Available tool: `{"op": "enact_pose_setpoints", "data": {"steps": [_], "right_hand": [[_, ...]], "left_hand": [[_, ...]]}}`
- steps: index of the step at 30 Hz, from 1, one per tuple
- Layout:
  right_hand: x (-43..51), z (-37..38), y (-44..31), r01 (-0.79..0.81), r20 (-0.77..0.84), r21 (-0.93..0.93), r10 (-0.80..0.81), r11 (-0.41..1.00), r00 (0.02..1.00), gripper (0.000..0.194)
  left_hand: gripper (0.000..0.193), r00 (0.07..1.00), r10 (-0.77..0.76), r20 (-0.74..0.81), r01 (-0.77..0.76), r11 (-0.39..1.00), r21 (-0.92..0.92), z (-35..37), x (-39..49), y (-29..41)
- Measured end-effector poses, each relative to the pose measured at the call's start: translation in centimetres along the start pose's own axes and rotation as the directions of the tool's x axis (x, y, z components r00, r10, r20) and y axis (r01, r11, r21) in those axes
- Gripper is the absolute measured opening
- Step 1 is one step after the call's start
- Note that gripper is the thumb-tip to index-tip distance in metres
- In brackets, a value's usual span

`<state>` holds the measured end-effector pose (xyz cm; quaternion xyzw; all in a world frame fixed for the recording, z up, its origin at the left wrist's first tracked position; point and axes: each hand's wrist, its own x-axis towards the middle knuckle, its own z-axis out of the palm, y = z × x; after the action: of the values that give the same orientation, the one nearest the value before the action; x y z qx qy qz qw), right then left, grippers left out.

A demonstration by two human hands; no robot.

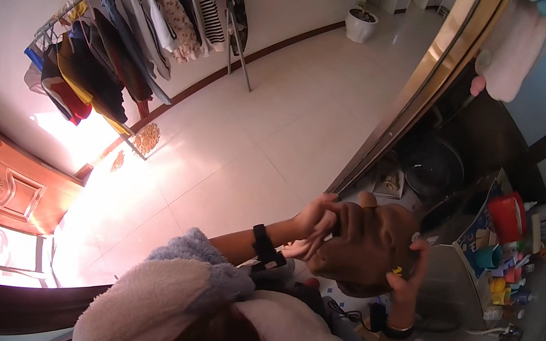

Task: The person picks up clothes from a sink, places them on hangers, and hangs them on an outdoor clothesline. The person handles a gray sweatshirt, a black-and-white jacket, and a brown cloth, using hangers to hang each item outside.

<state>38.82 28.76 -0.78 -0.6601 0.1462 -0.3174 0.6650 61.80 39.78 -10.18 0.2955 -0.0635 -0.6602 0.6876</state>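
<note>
A crumpled brown fabric item [371, 246] hangs between my two hands in front of my chest. It is soft and folded, with a small yellow mark near its right edge and a tan rounded piece at its top; its exact kind is unclear. My left hand [315, 226] grips the left side, fingers curled into the cloth. On the opposite edge, the thumb and fingers of my right hand [407, 277] pinch the fabric. Black bands circle both wrists. Part of the left fingers is hidden by folds.
Clothes [138, 34] hang on a metal rack along the wall. A potted plant [361, 22] stands on the tiled floor [256, 140]. To my right are a wooden door frame [408, 106], a dark round basin [431, 164], a grey box [454, 287] and colourful small items [507, 275].
</note>
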Motion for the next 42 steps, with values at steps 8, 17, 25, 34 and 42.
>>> {"op": "enact_pose_setpoints", "data": {"steps": [8,17,25,34,42], "right_hand": [[10.8,7.5,3.0,0.068,0.532,-0.064,-0.024,0.996,0.847,0.056],[24.0,16.0,6.0,-0.061,0.759,0.044,0.006,0.997,0.651,0.066],[39.6,18.6,15.0,0.421,0.715,-0.432,0.019,0.797,0.698,0.076],[48.9,22.9,22.6,0.157,0.673,-0.474,0.242,0.866,0.699,0.039],[52.3,34.9,21.6,-0.643,0.705,-0.034,0.474,0.765,0.527,0.024]], "left_hand": [[0.033,0.655,0.754,-0.053,-0.138,0.188,0.972,-7.9,-3.0,5.2],[0.022,0.408,0.820,-0.401,0.056,0.416,0.908,-17.2,-7.5,13.6],[0.022,0.519,0.658,-0.545,-0.255,0.728,0.636,-20.1,-15.4,26.3],[0.022,0.489,0.546,-0.681,-0.388,0.835,0.391,-21.5,-13.7,32.2],[0.031,0.329,0.816,-0.476,0.206,0.430,0.879,-22.3,-7.8,37.6]]}}
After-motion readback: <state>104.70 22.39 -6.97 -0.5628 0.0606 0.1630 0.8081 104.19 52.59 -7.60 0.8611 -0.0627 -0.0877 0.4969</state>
